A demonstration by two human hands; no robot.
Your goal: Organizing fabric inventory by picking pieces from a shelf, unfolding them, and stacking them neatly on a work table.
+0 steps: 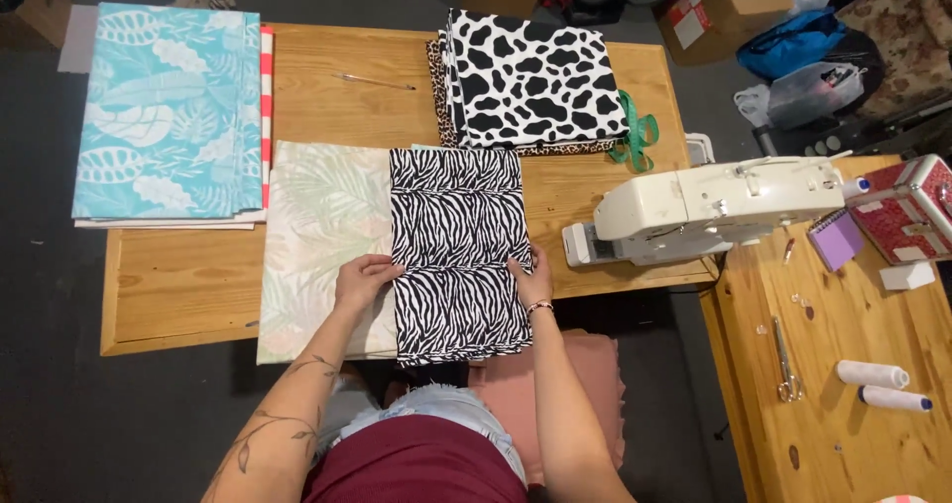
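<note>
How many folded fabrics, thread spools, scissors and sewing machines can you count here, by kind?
Folded fabrics: 6 (zebra, cow, leopard, pale leaf, turquoise leaf, red-striped)
Thread spools: 2
Scissors: 1
Sewing machine: 1
Total: 10

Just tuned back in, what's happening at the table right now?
A person has both hands on a folded zebra-print fabric: left hand at its left edge, right hand at its right edge. It lies partly over a pale leaf-print fabric on the wooden table. A white sewing machine stands to the right.
</note>
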